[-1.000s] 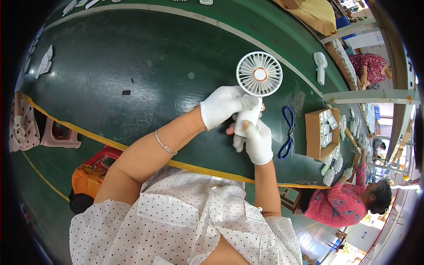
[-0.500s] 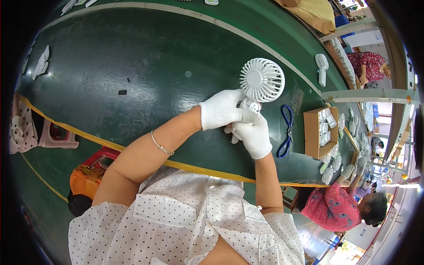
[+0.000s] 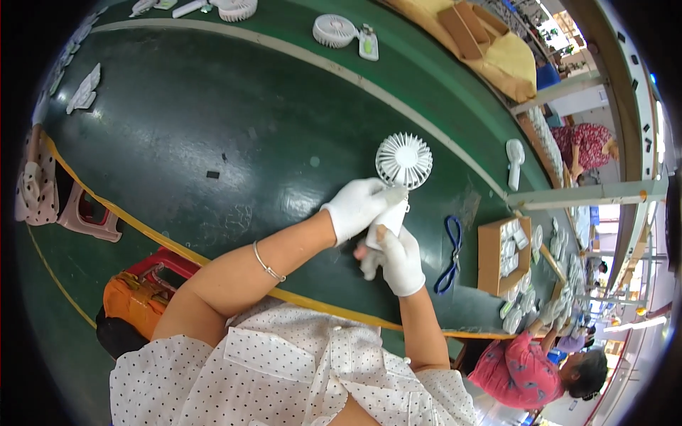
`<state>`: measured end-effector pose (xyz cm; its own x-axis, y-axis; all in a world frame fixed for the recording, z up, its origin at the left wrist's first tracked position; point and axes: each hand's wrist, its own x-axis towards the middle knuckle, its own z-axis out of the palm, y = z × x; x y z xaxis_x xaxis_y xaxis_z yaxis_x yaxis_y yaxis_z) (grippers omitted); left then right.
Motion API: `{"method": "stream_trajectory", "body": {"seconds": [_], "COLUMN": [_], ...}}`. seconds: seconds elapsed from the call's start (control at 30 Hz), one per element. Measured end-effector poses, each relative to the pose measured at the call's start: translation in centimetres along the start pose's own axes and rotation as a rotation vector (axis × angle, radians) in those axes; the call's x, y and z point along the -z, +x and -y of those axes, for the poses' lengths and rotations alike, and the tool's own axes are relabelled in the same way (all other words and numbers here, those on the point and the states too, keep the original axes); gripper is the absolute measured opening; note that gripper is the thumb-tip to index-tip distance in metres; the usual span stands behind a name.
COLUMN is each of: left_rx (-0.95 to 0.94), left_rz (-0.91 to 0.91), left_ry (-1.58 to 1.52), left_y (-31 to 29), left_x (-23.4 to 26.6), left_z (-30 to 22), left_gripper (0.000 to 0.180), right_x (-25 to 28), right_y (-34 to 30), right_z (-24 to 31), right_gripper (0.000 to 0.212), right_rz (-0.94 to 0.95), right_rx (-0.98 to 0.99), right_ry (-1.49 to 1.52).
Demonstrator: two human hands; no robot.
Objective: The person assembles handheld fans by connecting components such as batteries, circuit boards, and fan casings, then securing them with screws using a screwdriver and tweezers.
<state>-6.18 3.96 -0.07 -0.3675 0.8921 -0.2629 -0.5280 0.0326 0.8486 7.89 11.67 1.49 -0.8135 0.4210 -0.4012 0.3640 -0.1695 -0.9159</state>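
A white handheld fan point(image 3: 404, 160) is held over the green table, its round grille pointing away from me. My left hand point(image 3: 361, 208), in a white knit glove, closes around the neck just under the grille. Lower on the handle, my gloved right hand point(image 3: 399, 261) is closed with the thumb along it. Bare fingertips show past the glove, and the right fingers are partly blurred. To the right of my hands, blue-handled scissors point(image 3: 452, 252) lie on the table.
Right of the scissors stands a cardboard box point(image 3: 490, 261) of small white parts, with several fans beside it. A small black piece point(image 3: 212, 175) lies at left. More fans point(image 3: 335, 31) sit beyond the pale rail. A co-worker in pink point(image 3: 517, 373) works at the right.
The fan has turned so its handle now shows lengthwise, and my right hand has slid down onto it. My left hand stays at the neck. More fans have come into view at the far side.
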Motion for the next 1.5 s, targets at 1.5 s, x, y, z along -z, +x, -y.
{"method": "stream_trajectory", "body": {"seconds": [1.5], "left_rx": [-0.361], "left_rz": [-1.478], "left_ry": [1.633], "left_y": [16.0], "left_x": [25.7], "left_z": [-16.0], "left_gripper": [0.094], "right_x": [5.9], "right_y": [-1.9], "right_z": [-2.3], "right_gripper": [0.042], "right_rz": [0.351], "right_rx": [0.123], "right_ry": [-0.055]}}
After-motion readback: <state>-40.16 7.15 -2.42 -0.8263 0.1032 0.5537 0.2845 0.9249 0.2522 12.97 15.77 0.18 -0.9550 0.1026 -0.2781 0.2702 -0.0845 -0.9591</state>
